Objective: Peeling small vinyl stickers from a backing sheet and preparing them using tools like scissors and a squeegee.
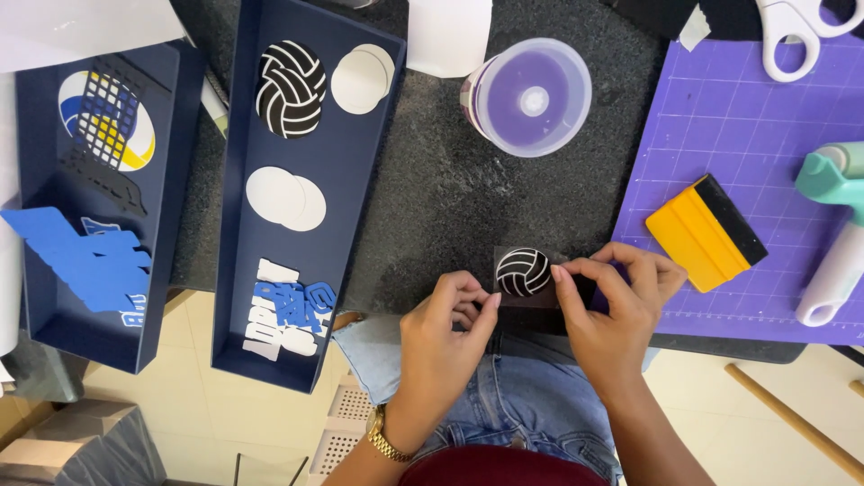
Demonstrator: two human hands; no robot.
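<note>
A small black-and-white volleyball cutout lies on a dark backing piece at the near edge of the black table. My right hand pinches the piece's right side, fingertips against the ball's edge. My left hand curls just left of the ball, thumb and forefinger pinched together at its lower left; I cannot tell whether they grip anything.
Two navy trays at left hold volleyball cutouts, white discs and blue-and-white letter cutouts. A clear tub stands behind. On the purple cutting mat lie a yellow squeegee, a teal roller and scissors.
</note>
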